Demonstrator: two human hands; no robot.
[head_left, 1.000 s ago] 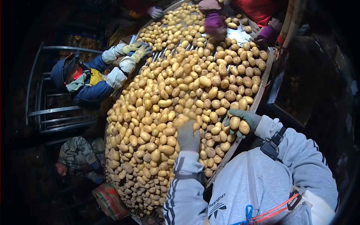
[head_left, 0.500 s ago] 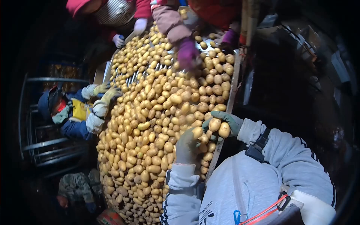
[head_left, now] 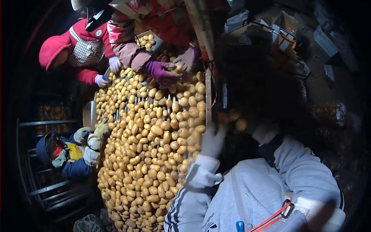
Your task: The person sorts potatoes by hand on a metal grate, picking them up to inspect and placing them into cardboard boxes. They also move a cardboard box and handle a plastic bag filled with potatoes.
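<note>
My left hand (head_left: 213,141), in a pale grey glove and smeared by motion, is at the right rim of the sorting table (head_left: 208,98), beside the heap of potatoes (head_left: 148,154). Its fingers are too blurred to read. My right hand (head_left: 250,127) is off the table, over the dark area to the right, mostly lost in shadow. Blurred potatoes (head_left: 240,124) show at its fingers, and it appears to hold them. Yellow-brown potatoes cover the table in a thick layer, with metal rollers (head_left: 135,101) showing through gaps near its far part.
Across the far end, a co-worker's purple-gloved hand (head_left: 164,72) reaches among potatoes. Another person in red (head_left: 83,42) stands at the far left. A person in a blue cap (head_left: 44,149) works at the left side, near metal rails (head_left: 48,189). Boxes (head_left: 324,40) lie at the upper right.
My view has turned right. Both my hands have moved away from above the potatoes towards the dark area right of the table; the potatoes near my right hand went with it.
</note>
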